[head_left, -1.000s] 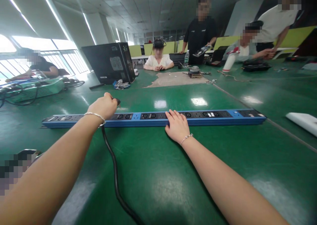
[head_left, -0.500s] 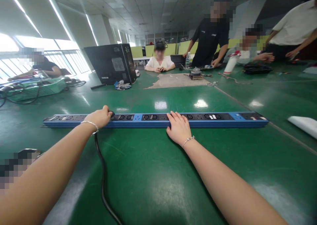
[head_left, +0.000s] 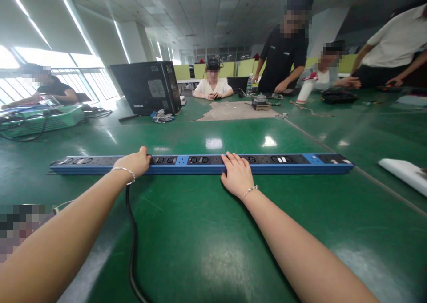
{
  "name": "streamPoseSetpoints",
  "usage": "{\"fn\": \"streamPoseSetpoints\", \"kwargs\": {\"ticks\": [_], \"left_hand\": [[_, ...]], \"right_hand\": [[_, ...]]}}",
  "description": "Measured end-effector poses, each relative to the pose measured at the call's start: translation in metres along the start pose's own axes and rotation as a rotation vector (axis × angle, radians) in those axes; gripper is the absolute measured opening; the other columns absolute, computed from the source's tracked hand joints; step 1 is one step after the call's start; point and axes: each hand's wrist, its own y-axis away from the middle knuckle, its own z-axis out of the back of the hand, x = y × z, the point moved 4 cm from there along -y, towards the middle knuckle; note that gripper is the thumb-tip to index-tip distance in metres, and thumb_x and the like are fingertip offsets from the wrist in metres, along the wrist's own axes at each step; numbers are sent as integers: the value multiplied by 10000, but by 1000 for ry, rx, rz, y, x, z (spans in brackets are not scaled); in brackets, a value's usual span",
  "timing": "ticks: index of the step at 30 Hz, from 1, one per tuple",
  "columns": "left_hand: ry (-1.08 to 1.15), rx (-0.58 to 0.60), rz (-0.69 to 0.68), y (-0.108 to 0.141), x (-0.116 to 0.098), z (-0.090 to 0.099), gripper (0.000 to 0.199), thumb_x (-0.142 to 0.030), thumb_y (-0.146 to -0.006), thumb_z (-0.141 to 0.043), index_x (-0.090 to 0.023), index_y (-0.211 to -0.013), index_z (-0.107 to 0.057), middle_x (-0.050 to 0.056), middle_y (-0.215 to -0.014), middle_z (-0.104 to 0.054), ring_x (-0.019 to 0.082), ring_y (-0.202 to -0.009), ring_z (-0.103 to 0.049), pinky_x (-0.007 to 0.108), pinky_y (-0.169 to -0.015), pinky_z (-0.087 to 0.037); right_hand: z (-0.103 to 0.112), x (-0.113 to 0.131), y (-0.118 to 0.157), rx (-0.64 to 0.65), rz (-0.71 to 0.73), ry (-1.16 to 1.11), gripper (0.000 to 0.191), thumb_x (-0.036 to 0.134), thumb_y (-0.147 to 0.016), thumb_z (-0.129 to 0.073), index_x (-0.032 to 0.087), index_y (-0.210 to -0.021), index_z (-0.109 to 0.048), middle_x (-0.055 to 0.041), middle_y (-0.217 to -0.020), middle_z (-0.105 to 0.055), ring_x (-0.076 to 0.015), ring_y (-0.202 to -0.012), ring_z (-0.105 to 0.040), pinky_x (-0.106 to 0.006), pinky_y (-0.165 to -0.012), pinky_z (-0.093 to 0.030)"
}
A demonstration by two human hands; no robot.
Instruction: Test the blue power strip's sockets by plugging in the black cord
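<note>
A long blue power strip [head_left: 200,168] with black and blue socket panels lies crosswise on the green table. My left hand [head_left: 133,162] is closed on a black plug at the strip, left of its middle; the fingers hide most of the plug, and I cannot tell how deep it sits in a socket. From below that hand, a black power cord [head_left: 130,232] runs down toward the near side. Right of the middle, my right hand [head_left: 238,173] lies over the strip, palm down and fingers stretched across its top, holding nothing.
Beyond the strip stand a black computer case [head_left: 147,89], gloves [head_left: 162,116] and a dark round device [head_left: 259,100]. A green basket [head_left: 60,121] with cables is at left, a white object [head_left: 403,174] at right. Several people are around the table.
The view has shifted slightly, so the strip appears a little further left. My left hand sits lower over the plug, which shows less than before. My right hand stays on the strip.
</note>
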Motion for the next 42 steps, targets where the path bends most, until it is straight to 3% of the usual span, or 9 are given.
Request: {"fn": "streamPoseSetpoints", "kwargs": {"ticks": [13, 22, 28, 31, 34, 38, 42], "left_hand": [[-10, 53, -38, 5, -6, 5, 448, -377, -880, -178, -98, -1121, -433, 275, -1020, -655, 361, -939, -634, 432, -758, -439], [47, -10, 43, 8, -2, 3, 498, -417, -875, -169, -112, -1129, -469, 273, -1004, -662, 378, -943, -635, 453, -752, -446], [91, -65, 100, 18, 3, 20, 477, -438, -889, -193, -88, -1113, -426, 272, -1067, -639, 367, -989, -615, 444, -791, -438], [143, -117, 145, 19, 22, 33, 484, -443, -891, -215, -75, -1135, -416, 267, -1115, -616, 350, -1031, -594, 424, -824, -436], [179, -134, 223, 16, 57, 39, 488, -444, -879, -263, -75, -1141, -446, 256, -1158, -598, 333, -1072, -575, 399, -865, -425], [164, -118, 343, 12, 112, 36, 546, -490, -850, -295, -67, -1142, -481, 265, -1175, -587, 333, -1111, -556, 380, -886, -416], [121, -66, 316, 10, 141, 31, 552, -492, -847, -290, -72, -1149, -484, 254, -1174, -584, 332, -1115, -549, 372, -886, -408]], "right_hand": [[2, 0, 0, 0, 0, 1, 547, 237, -800, -476, 172, -1343, -463, -73, -1424, -433, -225, -1313, -340, -407, -1077, -207], [0, 0, 0, -8, -5, -13, 553, 240, -794, -476, 167, -1341, -465, -70, -1429, -426, -223, -1313, -340, -407, -1084, -200], [1, 0, 0, -14, 2, -6, 552, 243, -794, -472, 170, -1341, -466, -66, -1422, -436, -223, -1306, -348, -401, -1082, -202], [1, 0, 0, -19, 7, -1, 548, 237, -793, -474, 166, -1336, -472, -71, -1420, -437, -224, -1307, -347, -402, -1079, -205], [1, 0, 0, -17, 6, 4, 546, 232, -795, -467, 163, -1336, -471, -73, -1419, -438, -227, -1305, -354, -409, -1076, -208], [0, -1, 0, -16, 13, 10, 544, 231, -796, -467, 158, -1336, -471, -76, -1416, -442, -232, -1303, -360, -414, -1073, -212], [1, -1, 0, -25, 14, 21, 536, 227, -795, -474, 160, -1326, -481, -77, -1405, -457, -234, -1293, -375, -414, -1069, -220]]}}
